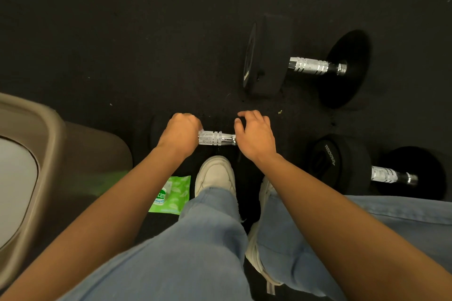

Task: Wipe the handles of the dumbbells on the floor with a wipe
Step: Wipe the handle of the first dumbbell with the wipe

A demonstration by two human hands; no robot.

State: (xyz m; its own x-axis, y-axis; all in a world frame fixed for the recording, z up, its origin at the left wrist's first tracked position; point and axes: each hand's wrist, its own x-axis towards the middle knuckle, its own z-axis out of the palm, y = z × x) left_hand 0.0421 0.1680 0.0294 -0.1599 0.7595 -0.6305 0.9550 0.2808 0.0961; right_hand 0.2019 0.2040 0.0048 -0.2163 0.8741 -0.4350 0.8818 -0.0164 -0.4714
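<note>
Head view: left hand point(179, 135) grips the knurled chrome dumbbell handle point(215, 138), right hand point(255, 135) arched loosely beside it.

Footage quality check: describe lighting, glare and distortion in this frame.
Head view: dim light, so the black dumbbell heads nearly merge with the dark speckled floor; bright glare on the nearest knurled chrome handle; wide-angle bowing of the beige rounded object at left, tinted green beside the green wipes pack.

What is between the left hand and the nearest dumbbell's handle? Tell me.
Nothing visible. The left hand grips the nearest dumbbell's handle at its left end; the right hand sits at the other end.
</note>
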